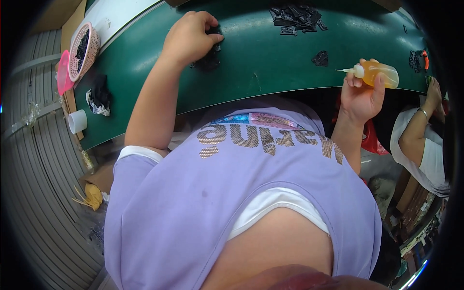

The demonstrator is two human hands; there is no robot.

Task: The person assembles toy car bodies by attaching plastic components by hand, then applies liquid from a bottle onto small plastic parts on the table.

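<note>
My right hand (pixel 360 99) is wrapped round a clear squeeze bottle (pixel 384 74) of amber liquid. The bottle lies nearly level, its thin white nozzle pointing left over the table edge. At the upper left, my left hand (pixel 189 37) reaches over the green table (pixel 270 63), fingers curled and thumb bent toward them. Dark material shows between thumb and forefinger, too small to make out. Below that hand lies a pile of small black plastic parts (pixel 209 62), partly covered by it. A small group of black parts (pixel 320 58) rests left of the nozzle.
A larger heap of black parts (pixel 297 19) lies at the far side. At the left stand a pink basket (pixel 92 42) holding black pieces, a dark cloth bundle (pixel 100 94) and a white roll (pixel 77 121). Orange-handled tool (pixel 426 60) and another person's arm (pixel 421 116) are at the right.
</note>
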